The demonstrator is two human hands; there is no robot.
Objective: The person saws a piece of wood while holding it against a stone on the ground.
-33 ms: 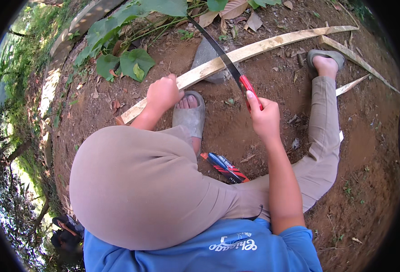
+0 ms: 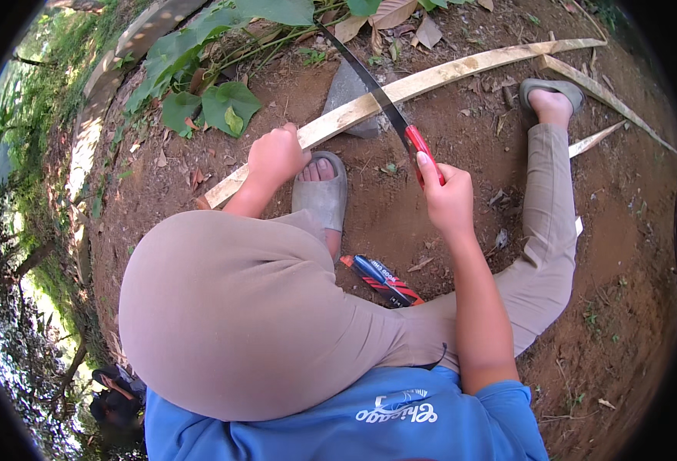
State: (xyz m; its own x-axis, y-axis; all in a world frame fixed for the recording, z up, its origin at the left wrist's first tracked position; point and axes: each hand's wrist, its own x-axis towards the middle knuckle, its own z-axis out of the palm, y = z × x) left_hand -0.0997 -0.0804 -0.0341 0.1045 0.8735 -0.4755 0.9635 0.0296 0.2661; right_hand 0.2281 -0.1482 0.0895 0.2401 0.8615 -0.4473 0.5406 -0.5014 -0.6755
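Red saw handle (image 2: 424,154) (mostly hidden) gripped by right hand (image 2: 450,201); left hand (image 2: 275,156) clasps wooden strip (image 2: 446,75).

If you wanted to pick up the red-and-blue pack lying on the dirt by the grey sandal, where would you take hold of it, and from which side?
Grip the red-and-blue pack across its narrow width near the middle, coming from above. It lies flat on the brown soil, long and slim, with the bent knee close on its left.
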